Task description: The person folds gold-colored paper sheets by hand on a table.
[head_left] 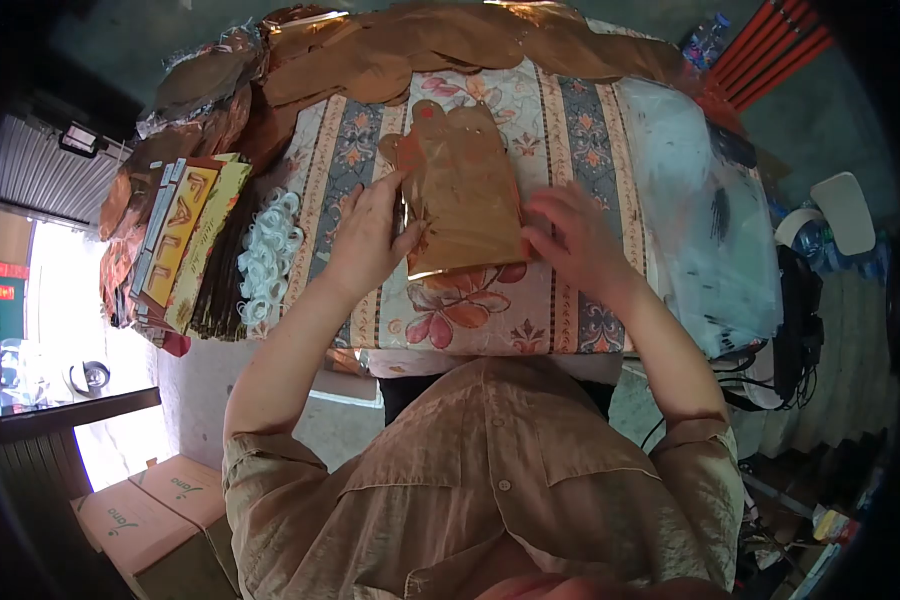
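Observation:
A stack of shiny gold-brown foil pieces (462, 195) with rounded, scalloped far ends lies on the flowered tablecloth (450, 315) in front of me. My left hand (373, 232) rests against the stack's left edge, fingers apart, with the thumb over its lower left side. At the right edge is my right hand (577, 240), slightly blurred, fingers spread and bent, its fingertips close to the foil. Whether those fingertips touch it cannot be made out.
White ring-shaped pieces (269, 262) and printed card packs (185, 240) are on the left. Brown foil pieces (450, 40) cover the far edge. Clear plastic bags (705, 220) lie on the right. Cardboard boxes (150, 515) stand on the floor at lower left.

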Motion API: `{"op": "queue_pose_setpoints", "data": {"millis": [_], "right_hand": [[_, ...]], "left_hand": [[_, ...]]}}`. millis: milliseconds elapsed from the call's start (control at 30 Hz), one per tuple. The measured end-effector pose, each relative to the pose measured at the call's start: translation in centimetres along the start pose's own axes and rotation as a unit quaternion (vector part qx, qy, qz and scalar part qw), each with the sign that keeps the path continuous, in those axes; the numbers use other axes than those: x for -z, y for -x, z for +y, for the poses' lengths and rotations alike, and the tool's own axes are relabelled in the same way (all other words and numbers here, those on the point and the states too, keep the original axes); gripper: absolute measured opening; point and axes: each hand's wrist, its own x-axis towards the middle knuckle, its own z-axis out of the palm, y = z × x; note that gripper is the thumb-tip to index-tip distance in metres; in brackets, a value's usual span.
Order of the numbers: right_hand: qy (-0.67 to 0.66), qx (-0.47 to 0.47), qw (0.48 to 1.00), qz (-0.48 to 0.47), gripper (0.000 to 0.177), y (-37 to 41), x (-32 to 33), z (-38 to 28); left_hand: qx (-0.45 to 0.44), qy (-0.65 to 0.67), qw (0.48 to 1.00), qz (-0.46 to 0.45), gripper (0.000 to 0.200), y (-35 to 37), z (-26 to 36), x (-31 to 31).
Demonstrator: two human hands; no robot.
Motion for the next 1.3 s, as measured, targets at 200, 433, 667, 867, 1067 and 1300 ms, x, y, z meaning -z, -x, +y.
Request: {"op": "queue_pose_setpoints", "data": {"millis": [200,433,667,867,1067,1300], "right_hand": [[-0.026,0.071,0.997,0.032,0.032,0.4,-0.3,-1.4],[0.008,0.021,1.000,0.012,0.031,-1.5,-0.3,-0.7],[0.073,0.014,0.997,0.006,0.032,-3.2,-1.6,1.5],[0.085,0.026,0.996,0.004,0.032,-3.4,-1.4,1.8],[0.013,0.028,0.998,0.055,0.027,-3.8,-2.9,3.4],[-0.073,-0.041,0.994,0.064,0.023,-5.2,-4.0,4.3]], "left_hand": [[-0.018,-0.006,1.000,0.015,0.064,0.0,-0.1,0.0],[-0.026,0.002,0.999,0.024,0.064,0.0,-0.3,-0.2],[-0.003,0.008,1.000,0.008,0.065,-0.1,0.1,0.1],[-0.020,0.016,0.999,0.020,0.066,0.0,-0.3,-0.2],[-0.015,0.010,1.000,0.024,0.063,-0.1,0.0,0.0],[-0.017,0.009,0.999,0.032,0.064,-0.1,0.0,0.0]]}}
